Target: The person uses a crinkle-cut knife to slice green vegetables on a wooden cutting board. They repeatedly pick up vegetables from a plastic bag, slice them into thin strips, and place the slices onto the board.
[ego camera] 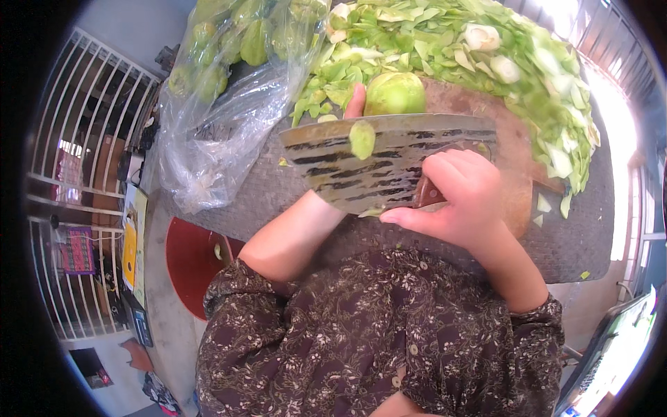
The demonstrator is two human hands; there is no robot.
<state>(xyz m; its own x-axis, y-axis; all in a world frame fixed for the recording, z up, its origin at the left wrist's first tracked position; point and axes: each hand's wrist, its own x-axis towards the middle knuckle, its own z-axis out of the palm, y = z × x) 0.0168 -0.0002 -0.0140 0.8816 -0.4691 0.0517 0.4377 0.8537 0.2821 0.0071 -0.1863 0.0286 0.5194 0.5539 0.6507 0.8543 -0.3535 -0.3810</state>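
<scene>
My right hand [461, 195] grips the wooden handle of a wide cleaver [359, 167], whose dark-streaked blade is tilted broadside to the view. A thin green slice [362, 139] clings to that blade. Behind the blade, my left hand [355, 102] is mostly hidden; a fingertip shows against the left side of a pale green round fruit or vegetable [396, 95], perhaps a green mango. A round wooden chopping board [508, 133] lies beneath. Around its far and right sides spreads a large heap of thin green slices [417, 44], with several whitish cores [482, 36] on top.
A clear plastic bag [224, 140] with several whole green fruits [256, 41] stands at the far left of the grey table [573, 250]. Below the table's left edge is a red plastic stool or container [195, 266]. A brown handle [550, 180] pokes out beside the board's right edge.
</scene>
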